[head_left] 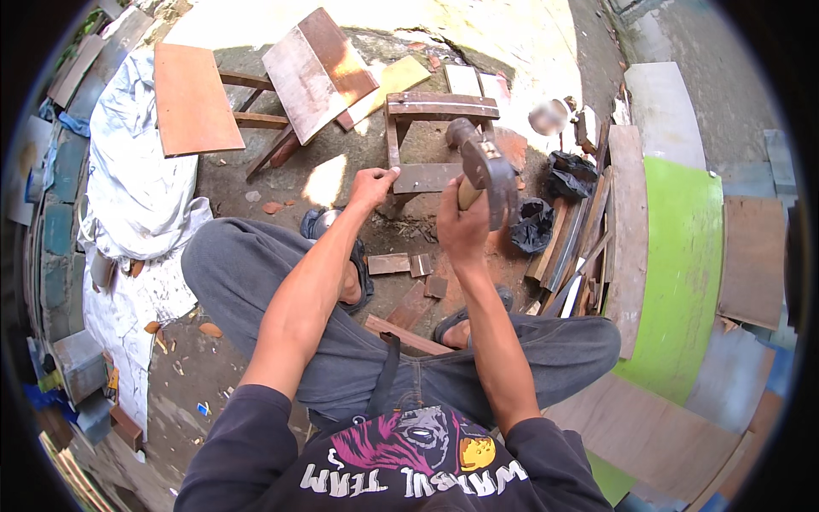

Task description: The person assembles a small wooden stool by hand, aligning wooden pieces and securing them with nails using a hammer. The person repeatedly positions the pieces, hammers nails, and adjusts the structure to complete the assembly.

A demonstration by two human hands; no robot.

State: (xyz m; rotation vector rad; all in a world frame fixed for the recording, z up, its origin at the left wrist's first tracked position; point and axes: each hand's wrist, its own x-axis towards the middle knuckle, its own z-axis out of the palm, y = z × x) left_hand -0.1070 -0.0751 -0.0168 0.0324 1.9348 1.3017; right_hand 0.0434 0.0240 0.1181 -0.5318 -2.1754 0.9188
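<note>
Between my feet stands a small wooden stool frame, with a far crosspiece and a near board. My left hand is closed at the left end of the near board, its thumb on the wood; whether a nail is pinched there is too small to tell. A claw hammer is gripped by its wooden handle in my right hand. Its metal head is raised above the frame's right side and hides part of that side.
Two wooden stools or chairs with an orange-brown panel and a two-tone panel lie far left. Wood strips and black plastic bags lie at right, beside a green board. Wood offcuts lie between my feet. White cloth is at left.
</note>
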